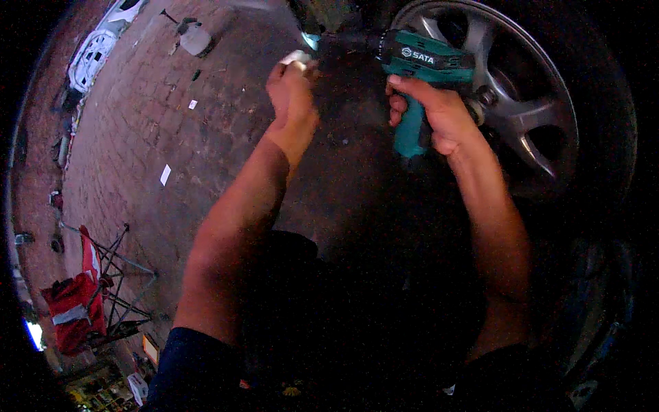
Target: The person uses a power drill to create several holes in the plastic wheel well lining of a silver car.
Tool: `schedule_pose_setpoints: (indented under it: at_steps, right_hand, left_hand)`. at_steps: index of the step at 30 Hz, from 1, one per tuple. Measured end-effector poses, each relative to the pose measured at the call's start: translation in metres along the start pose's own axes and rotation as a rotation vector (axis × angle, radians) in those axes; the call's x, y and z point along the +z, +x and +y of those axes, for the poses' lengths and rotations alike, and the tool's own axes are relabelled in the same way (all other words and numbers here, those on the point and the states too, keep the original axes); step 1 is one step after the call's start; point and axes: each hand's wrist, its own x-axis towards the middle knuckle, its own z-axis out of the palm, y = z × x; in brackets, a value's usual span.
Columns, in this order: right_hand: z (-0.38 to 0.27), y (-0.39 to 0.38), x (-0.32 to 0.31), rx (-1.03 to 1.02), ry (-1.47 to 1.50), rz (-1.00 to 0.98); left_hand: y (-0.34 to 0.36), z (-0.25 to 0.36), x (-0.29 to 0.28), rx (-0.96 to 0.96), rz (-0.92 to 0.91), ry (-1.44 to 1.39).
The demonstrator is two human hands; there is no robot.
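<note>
In the upper middle of the frame, two bare hands are working close to one car wheel. The right hand (439, 117) is gripping one teal power tool (419, 65) by its handle, with the fingers wrapped tight around it. The tool's dark nose is pointing toward the left, at a dark spot by the top edge. The left hand (294, 96) is clenching around one small pale thing (296, 58), which is poking out above the fingers; what it is cannot be told. That hand is sitting just left of the tool's nose.

At the upper right, the one silver wheel (528, 82) is showing several spokes inside a black tyre (611, 137), right behind the right hand.

On the left, the brick ground (137, 137) is holding two little white scraps (165, 174), one above the other. At the lower left, one red folding chair (75, 302) is standing. At the upper left, one white car part (93, 55) is lying, and one pale jug (195, 40) is sitting near the top.
</note>
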Motion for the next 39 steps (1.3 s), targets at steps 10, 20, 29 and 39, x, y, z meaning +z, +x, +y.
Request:
schedule_pose_setpoints:
  at_steps: [10,20,29,39]
  right_hand:
    - [0.008,0.006,0.005,-0.007,-0.014,-0.002]
    - [0.034,0.023,0.079,-0.021,-0.468,-0.11]
    - [0.045,-0.061,0.006,-0.121,-0.236,0.077]
    - [-0.047,-0.004,0.013,-0.016,-0.247,0.054]
  left_hand:
    - [0.03,-0.006,-0.007,0.012,-0.076,-0.334]
    - [-0.006,0.022,-0.095,-0.334,0.224,-0.333]
    - [-0.078,0.08,-0.158,-0.713,-0.134,0.418]
    - [0.031,-0.007,0.043,0.41,0.153,0.656]
